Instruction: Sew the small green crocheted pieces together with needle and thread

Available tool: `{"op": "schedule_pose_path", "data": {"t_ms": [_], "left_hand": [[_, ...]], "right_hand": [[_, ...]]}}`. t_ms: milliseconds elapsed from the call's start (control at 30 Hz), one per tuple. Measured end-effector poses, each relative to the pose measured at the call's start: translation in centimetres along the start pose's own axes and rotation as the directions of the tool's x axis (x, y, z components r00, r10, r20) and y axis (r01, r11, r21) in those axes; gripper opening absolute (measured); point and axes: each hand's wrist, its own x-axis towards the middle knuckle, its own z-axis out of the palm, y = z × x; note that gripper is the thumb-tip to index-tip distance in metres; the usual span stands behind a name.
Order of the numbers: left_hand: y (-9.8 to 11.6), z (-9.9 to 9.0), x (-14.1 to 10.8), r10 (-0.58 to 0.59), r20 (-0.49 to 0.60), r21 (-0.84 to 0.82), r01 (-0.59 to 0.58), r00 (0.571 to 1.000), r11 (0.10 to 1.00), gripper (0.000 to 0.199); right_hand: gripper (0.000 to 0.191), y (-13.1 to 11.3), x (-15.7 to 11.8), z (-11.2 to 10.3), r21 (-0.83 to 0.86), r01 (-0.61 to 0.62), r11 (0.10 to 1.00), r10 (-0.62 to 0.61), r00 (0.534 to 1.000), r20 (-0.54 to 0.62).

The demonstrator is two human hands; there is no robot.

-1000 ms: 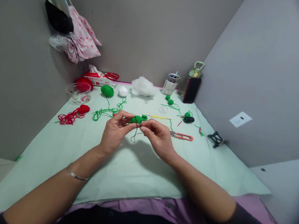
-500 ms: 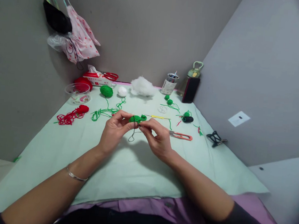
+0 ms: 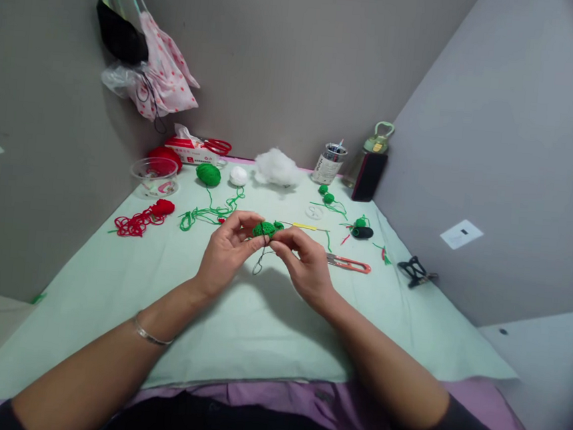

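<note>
A small green crocheted piece (image 3: 264,229) is held above the middle of the table, pinched between the thumb and fingers of my left hand (image 3: 227,253). Dark thread (image 3: 259,265) crosses its front and hangs below in a loop. My right hand (image 3: 306,263) is closed at the piece's right side, thumb and fingertips pressed together; whatever lies between them is too small to make out. Just behind the right hand lie a yellow crochet hook (image 3: 304,226) and orange thread snips (image 3: 350,265).
Red yarn (image 3: 138,221) and green yarn (image 3: 208,175) lie to the left, near a clear plastic tub (image 3: 155,178). White stuffing (image 3: 276,168) sits at the back. Toward the right are a black thread spool (image 3: 363,233), a phone (image 3: 369,177), a bottle (image 3: 377,142) and a black stand (image 3: 416,272).
The whole view has shifted slightly. Dark thread now lies across the green piece differently, and its hanging loop looks narrower. Both hands keep their closed grip close together.
</note>
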Motion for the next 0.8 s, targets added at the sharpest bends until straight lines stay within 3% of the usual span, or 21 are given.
{"op": "schedule_pose_path", "data": {"t_ms": [167, 367, 633, 800], "left_hand": [[0.0, -0.6, 0.4, 0.002, -0.016, 0.029, -0.001, 1.0, 1.0, 0.026], [-1.0, -0.3, 0.5, -0.029, 0.044, 0.005, 0.029, 0.999, 1.0, 0.023], [-0.4, -0.6, 0.6, -0.108, 0.087, 0.09, 0.1, 0.99, 0.991, 0.028], [-0.8, -0.6, 0.4, -0.119, 0.142, 0.073, 0.11, 0.983, 0.991, 0.029]], "right_hand": [[0.017, -0.2, 0.4, -0.4, 0.24, -0.195, 0.951, 0.146, 0.967, 0.207], [0.025, -0.1, 0.4, -0.3, 0.354, -0.2, 0.914, 0.163, 0.978, 0.132], [0.013, 0.4, 1.2, -1.8, -0.013, 0.003, 1.0, -0.002, 1.0, 0.027], [0.01, 0.6, 1.2, -1.9, -0.016, 0.025, 1.0, -0.024, 0.997, 0.067]]}}
